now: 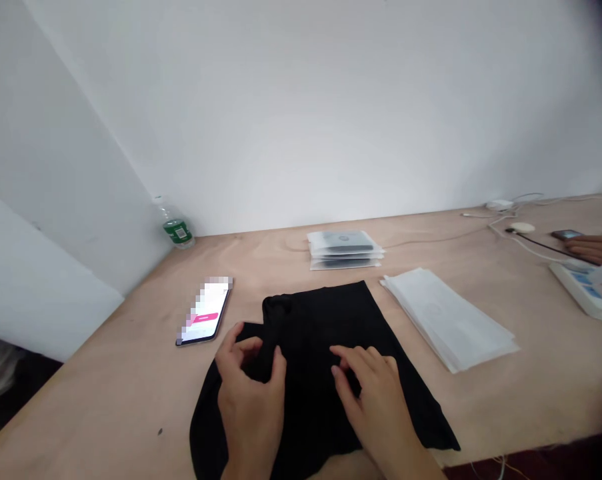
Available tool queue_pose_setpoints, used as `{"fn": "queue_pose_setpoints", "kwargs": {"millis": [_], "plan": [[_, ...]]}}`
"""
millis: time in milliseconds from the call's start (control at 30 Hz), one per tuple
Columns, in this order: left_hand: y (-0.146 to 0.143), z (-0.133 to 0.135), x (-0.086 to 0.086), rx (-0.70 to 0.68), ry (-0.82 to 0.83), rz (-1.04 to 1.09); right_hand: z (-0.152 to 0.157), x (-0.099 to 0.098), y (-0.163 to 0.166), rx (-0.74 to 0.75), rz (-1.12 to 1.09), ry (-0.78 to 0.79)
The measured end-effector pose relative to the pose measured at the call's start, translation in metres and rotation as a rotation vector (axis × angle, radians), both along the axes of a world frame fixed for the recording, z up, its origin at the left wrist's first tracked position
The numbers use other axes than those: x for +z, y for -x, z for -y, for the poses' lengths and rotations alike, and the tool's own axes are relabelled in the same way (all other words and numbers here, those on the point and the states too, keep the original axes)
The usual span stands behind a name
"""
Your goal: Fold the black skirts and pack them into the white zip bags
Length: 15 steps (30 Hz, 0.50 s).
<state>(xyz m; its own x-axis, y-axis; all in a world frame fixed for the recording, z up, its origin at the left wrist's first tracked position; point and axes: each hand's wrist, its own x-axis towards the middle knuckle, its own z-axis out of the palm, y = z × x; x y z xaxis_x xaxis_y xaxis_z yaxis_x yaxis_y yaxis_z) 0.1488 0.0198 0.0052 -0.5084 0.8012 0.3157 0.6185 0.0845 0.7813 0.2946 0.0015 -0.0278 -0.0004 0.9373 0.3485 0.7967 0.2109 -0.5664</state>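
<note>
A black cloth lies in front of me on the wooden table, its left part bunched into a thick fold. My left hand is closed around this fold, thumb on the right side and fingers on the left. Over the middle of the cloth is my right hand, fingers bent, with a small gap between thumb and forefinger tips. Black fabric shows through that gap; whether the fingertips touch it is hard to tell.
A lit phone lies left of the cloth. Behind it is a stack of packed translucent sleeves; flat white sleeves lie to the right. A bottle stands by the wall. Another person's hand rests far right near cables.
</note>
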Motion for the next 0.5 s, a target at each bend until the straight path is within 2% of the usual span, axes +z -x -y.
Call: {"fn": "queue_pose_setpoints", "kwargs": {"millis": [67, 133, 200, 233, 300, 367, 500], "plan": [[-0.009, 0.001, -0.002, -0.122, -0.159, -0.1, 0.003, -0.002, -0.005, -0.033, -0.059, -0.009], [-0.018, 0.002, -0.009, -0.381, -0.281, -0.244, 0.004, -0.004, -0.014, -0.084, -0.1, -0.015], [-0.025, 0.005, -0.019, -0.635, -0.318, -0.388, 0.006, -0.006, -0.023, -0.127, -0.085, -0.01], [-0.027, 0.006, -0.024, -0.713, -0.309, -0.446, 0.006, -0.007, -0.027, -0.13, -0.051, -0.002], [-0.027, 0.009, -0.032, -0.762, -0.274, -0.516, 0.007, -0.009, -0.033, -0.107, 0.042, 0.023], [-0.023, 0.011, -0.038, -0.749, -0.255, -0.524, 0.008, -0.011, -0.035, -0.08, 0.116, 0.035], [-0.019, 0.012, -0.041, -0.753, -0.266, -0.519, 0.006, -0.011, -0.035, -0.074, 0.179, 0.026]]}}
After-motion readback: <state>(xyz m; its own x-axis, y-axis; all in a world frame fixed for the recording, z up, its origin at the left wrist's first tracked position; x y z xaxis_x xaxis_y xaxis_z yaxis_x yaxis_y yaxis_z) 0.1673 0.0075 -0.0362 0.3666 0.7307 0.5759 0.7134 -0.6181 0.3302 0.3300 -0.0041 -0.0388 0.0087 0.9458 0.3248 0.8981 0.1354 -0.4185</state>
